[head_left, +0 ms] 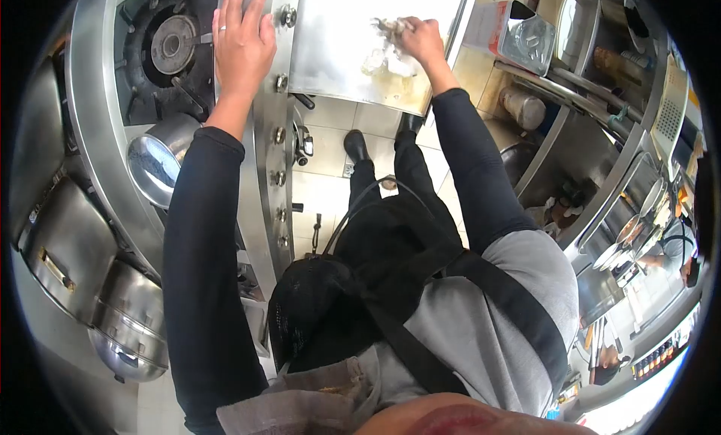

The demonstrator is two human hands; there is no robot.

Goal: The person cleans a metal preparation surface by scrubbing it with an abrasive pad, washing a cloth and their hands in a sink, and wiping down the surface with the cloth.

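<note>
A crumpled, grey-white wad [388,28], its outline blurred, lies on a flat, silvery steel panel [330,45], touching white lather [398,64] with brownish streaks around it. The right hand [423,42] pinches the wad with bent fingers, its wrist near the panel's right edge. The left hand [246,45] lies palm down, fingers slightly spread, on the stove's steel rim, between round metal knobs [288,16] and a black, round burner [174,45]. Smooth steel runs from the lather to the panel's left edge; past its near edge, pale floor tiles [319,187] stretch beside black boots [359,146]
</note>
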